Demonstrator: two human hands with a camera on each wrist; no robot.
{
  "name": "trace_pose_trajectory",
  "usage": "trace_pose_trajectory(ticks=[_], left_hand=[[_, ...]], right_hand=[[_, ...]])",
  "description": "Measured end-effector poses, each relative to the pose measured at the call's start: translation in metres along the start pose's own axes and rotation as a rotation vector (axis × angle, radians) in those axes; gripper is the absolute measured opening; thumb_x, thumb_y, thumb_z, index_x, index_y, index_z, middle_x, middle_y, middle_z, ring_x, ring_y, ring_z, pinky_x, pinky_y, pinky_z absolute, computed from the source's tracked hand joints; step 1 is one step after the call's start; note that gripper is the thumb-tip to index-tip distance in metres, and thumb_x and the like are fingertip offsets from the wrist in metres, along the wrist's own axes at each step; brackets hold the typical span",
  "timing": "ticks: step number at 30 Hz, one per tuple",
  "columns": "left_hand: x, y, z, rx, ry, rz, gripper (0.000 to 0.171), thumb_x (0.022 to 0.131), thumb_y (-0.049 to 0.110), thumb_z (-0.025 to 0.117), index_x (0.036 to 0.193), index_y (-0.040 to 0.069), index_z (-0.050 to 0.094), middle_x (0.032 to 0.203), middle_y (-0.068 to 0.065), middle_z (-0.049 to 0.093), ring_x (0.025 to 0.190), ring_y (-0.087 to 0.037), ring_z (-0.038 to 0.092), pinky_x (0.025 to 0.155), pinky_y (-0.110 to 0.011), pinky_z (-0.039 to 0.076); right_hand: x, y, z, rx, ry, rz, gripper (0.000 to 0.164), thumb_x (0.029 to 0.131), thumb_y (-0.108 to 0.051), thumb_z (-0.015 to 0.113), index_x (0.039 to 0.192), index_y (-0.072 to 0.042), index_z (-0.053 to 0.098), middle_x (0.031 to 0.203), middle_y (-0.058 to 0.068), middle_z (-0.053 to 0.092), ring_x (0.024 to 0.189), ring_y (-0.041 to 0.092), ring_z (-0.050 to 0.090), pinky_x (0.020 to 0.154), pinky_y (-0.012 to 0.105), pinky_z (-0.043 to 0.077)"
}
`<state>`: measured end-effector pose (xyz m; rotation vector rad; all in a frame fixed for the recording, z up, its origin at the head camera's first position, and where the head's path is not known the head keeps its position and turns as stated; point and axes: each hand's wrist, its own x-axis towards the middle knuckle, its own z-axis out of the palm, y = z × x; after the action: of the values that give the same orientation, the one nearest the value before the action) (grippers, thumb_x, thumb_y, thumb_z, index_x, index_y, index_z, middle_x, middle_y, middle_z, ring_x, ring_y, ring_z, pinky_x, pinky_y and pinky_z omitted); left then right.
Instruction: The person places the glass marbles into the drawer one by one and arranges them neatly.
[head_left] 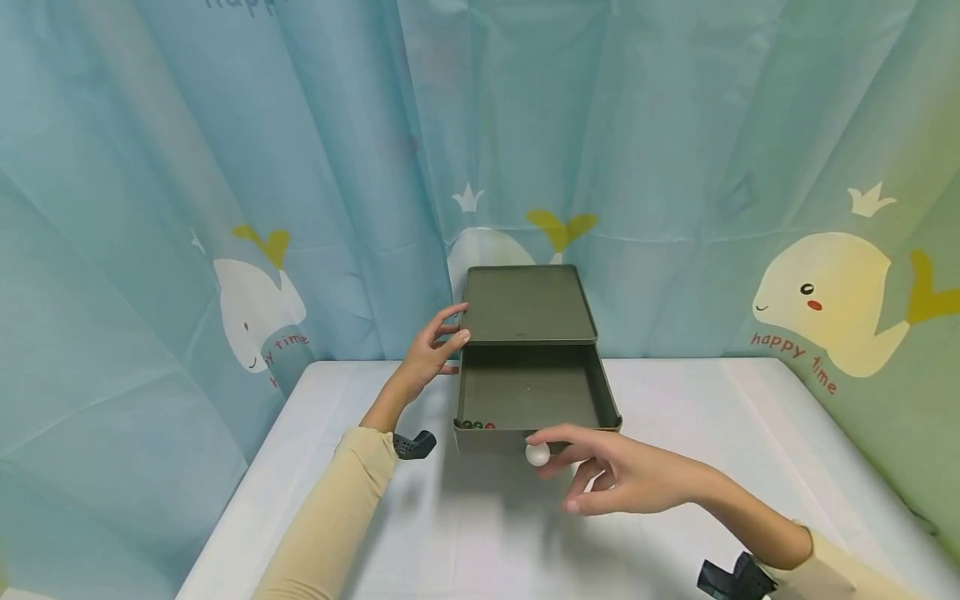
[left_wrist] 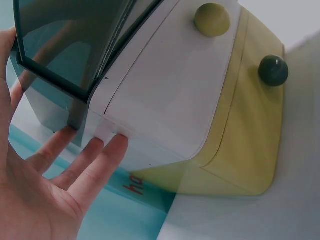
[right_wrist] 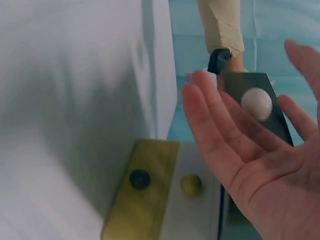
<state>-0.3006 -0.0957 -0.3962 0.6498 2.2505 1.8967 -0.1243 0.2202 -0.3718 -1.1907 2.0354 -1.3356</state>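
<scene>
A small drawer cabinet [head_left: 531, 304] has a dark green top, and its top drawer [head_left: 525, 392] is pulled out toward the viewer. Several small red and green beads [head_left: 477, 425] lie at that drawer's front left corner. My left hand [head_left: 431, 354] rests on the cabinet's left side, fingers spread against the wall [left_wrist: 145, 145] and thumb at the top edge. At the drawer front, my right hand [head_left: 637, 475] has its index and middle fingers on either side of a round white knob [head_left: 537, 454]. From the right wrist, the white knob [right_wrist: 256, 104] shows between loosely extended fingers; firm contact cannot be told.
Below are a white drawer with a yellow knob [left_wrist: 212, 20] and a yellow drawer with a dark green knob [left_wrist: 273, 70]. The cabinet stands on a white table [head_left: 697, 417] at its back edge. A blue whale-print curtain [head_left: 360, 192] hangs behind.
</scene>
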Motion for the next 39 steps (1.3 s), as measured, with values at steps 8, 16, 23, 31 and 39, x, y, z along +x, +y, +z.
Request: trace_pose_trajectory(ticks=[8,16,23,31,39], left_hand=[[0.000,0.000,0.000,0.000,-0.007,0.002,0.056,0.103,0.036,0.061,0.155,0.037,0.042,0.155,-0.016,0.039,0.137,-0.038,0.048,0.093,-0.059,0.055],[0.000,0.001,0.001,0.008,-0.005,-0.003,0.056,0.103,0.034,0.061,0.156,0.035,0.041,0.156,-0.017,0.039,0.137,-0.039,0.048,0.094,-0.060,0.054],[0.001,0.000,0.001,0.012,0.000,-0.008,0.056,0.104,0.033,0.060,0.157,0.034,0.041,0.156,-0.018,0.039,0.138,-0.040,0.047,0.094,-0.060,0.054],[0.001,-0.002,0.000,0.001,0.005,-0.011,0.056,0.103,0.034,0.061,0.156,0.035,0.042,0.155,-0.016,0.040,0.137,-0.038,0.049,0.093,-0.059,0.055],[0.000,-0.001,0.001,0.005,0.010,-0.012,0.056,0.102,0.036,0.062,0.155,0.037,0.043,0.154,-0.015,0.041,0.136,-0.037,0.049,0.093,-0.059,0.056]], right_hand=[[0.007,0.007,0.015,0.048,0.093,-0.013,0.062,0.100,-0.012,0.069,0.154,-0.010,0.040,0.139,0.012,0.059,0.094,0.025,0.075,0.083,0.039,0.061],[0.015,0.018,0.030,0.013,0.266,-0.107,0.043,0.100,-0.006,0.067,0.142,-0.012,0.055,0.122,0.014,0.068,0.084,0.024,0.075,0.064,0.037,0.062],[0.021,0.021,0.040,-0.036,0.396,-0.133,0.034,0.101,-0.004,0.065,0.134,-0.012,0.061,0.108,0.009,0.074,0.077,0.020,0.075,0.058,0.037,0.061],[0.022,0.022,0.042,-0.059,0.429,-0.126,0.029,0.102,-0.006,0.063,0.130,-0.013,0.063,0.108,0.010,0.075,0.084,0.018,0.075,0.056,0.037,0.060],[0.023,0.024,0.042,-0.044,0.430,-0.149,0.029,0.103,-0.004,0.062,0.131,-0.012,0.063,0.109,0.015,0.074,0.078,0.020,0.074,0.055,0.037,0.060]])
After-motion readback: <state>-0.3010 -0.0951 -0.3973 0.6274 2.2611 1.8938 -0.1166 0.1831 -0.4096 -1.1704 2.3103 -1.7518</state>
